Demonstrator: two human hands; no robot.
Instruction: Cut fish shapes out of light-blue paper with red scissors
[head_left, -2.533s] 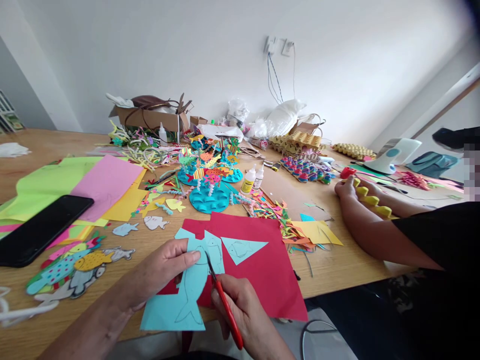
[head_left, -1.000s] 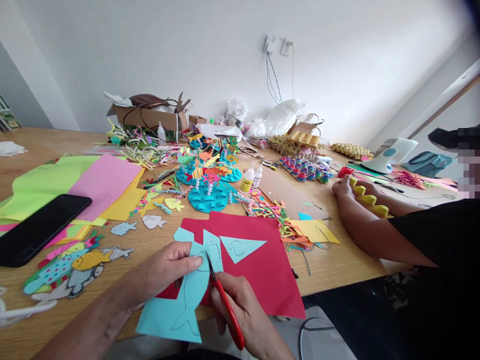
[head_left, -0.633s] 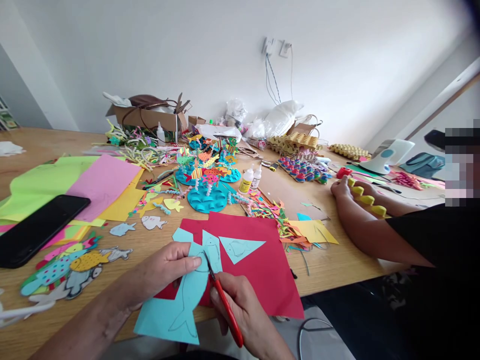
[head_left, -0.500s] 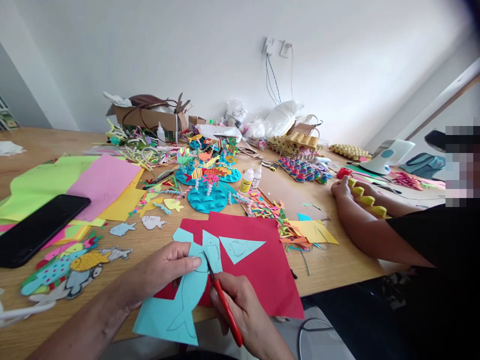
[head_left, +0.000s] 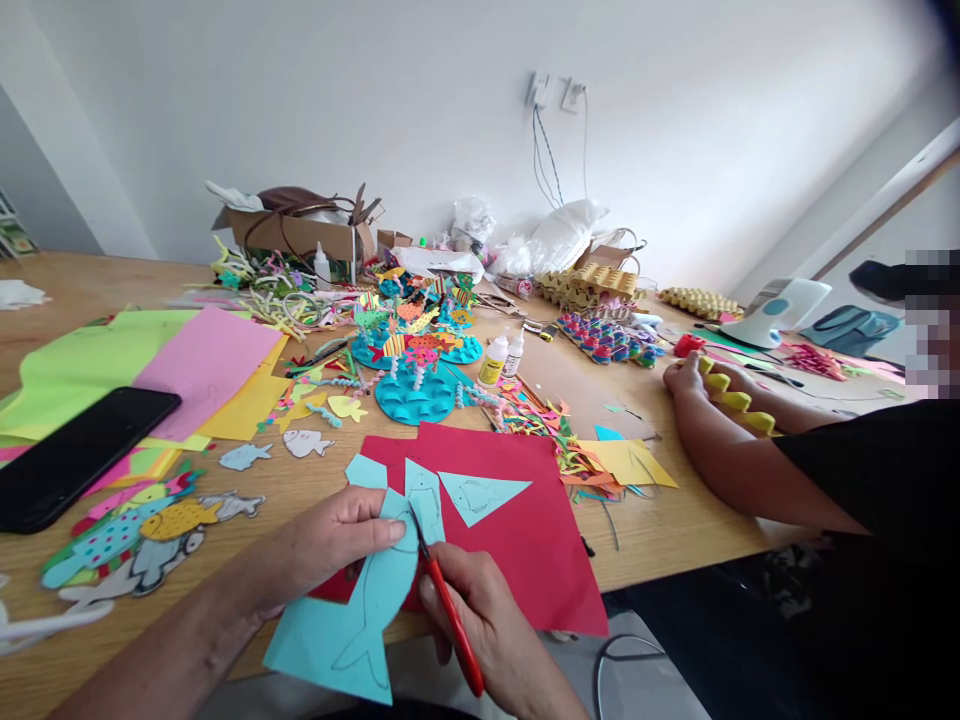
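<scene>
My left hand [head_left: 349, 530] pinches the top of a light blue paper sheet [head_left: 379, 610], thumb in front. A fish with a forked tail is drawn on it in dark line. My right hand [head_left: 480, 600] is closed round the red handles of a pair of scissors [head_left: 455, 620]. Their dark blades meet the paper's right edge by the fish's head. Beneath lies a red paper sheet [head_left: 517, 540], bearing a blue paper triangle [head_left: 480, 497] with a fish drawn on it and another blue piece [head_left: 425, 500] with a drawn fish.
Cut-out paper fish [head_left: 180, 520] and a black phone [head_left: 90, 455] lie left, beside coloured sheets [head_left: 210, 365]. Ahead stand a blue base with paper fish [head_left: 416, 395] and glue bottles [head_left: 493, 362]. At right, another person's arms [head_left: 697, 440] hold a yellow egg-carton strip [head_left: 735, 400].
The blue paper has tilted slightly, its lower end shifting down and left. My hands stay almost in place. The other person at the right has shifted a little.
</scene>
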